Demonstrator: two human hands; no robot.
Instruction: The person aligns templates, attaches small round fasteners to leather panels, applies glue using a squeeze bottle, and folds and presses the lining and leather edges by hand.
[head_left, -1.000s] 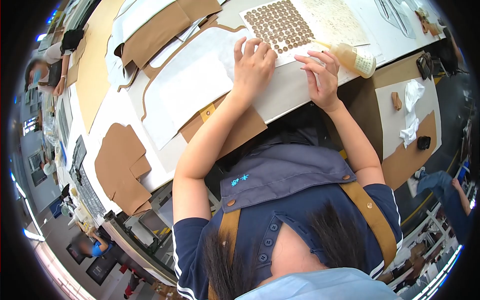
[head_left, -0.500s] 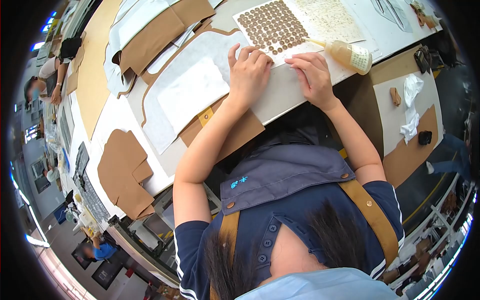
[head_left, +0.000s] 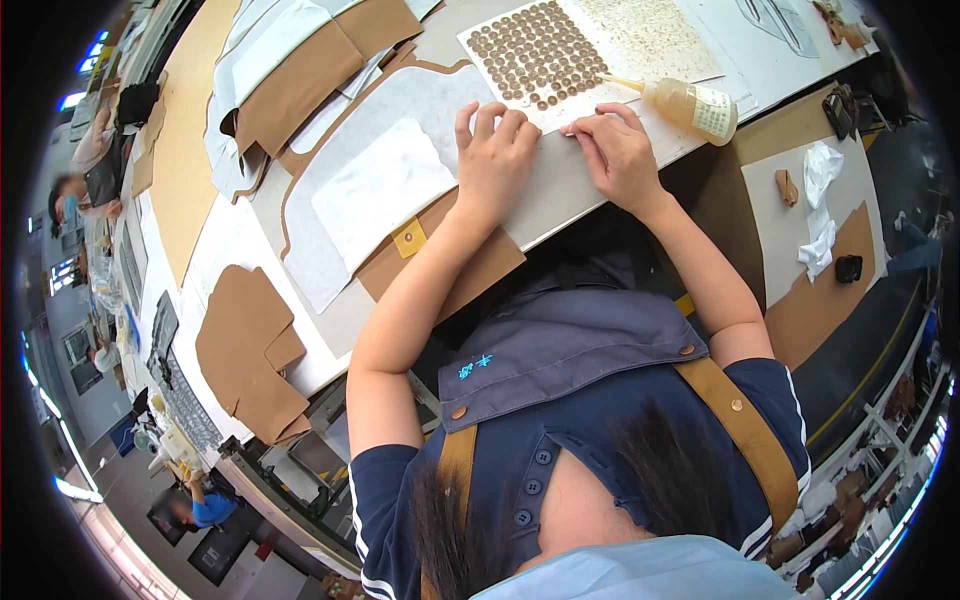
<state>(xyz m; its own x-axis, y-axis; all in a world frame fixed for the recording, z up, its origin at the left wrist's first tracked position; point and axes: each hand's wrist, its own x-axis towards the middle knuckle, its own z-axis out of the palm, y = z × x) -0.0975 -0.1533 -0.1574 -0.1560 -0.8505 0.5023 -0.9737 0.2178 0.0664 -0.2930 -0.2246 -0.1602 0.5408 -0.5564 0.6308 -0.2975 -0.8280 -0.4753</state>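
My left hand (head_left: 495, 165) hovers low over the table beside the lower edge of a white card (head_left: 482, 68) holding rows of round brown snap-like discs (head_left: 540, 50). Its outer fingers are bent and apart, while its thumb is hidden; the forefinger side looks closed around something tiny I cannot make out. To its right, my right hand (head_left: 618, 155) pinches thumb and forefinger together, with a small pale bit at the tips too small to name. Just above it lies a squeeze bottle (head_left: 692, 110) of amber liquid, its thin nozzle reaching the discs.
White-backed brown pieces (head_left: 300, 75) pile up at upper left. A yellow tab (head_left: 409, 238) with a round fitting lies by my left forearm. Brown panels (head_left: 245, 340) rest at lower left. Crumpled white paper (head_left: 822, 180) lies on a board at right. Other people work far left.
My right hand has shifted slightly left and down, fingertips still together. My left hand's fingers have bent a little more and moved slightly down. The bottle and card stay in place.
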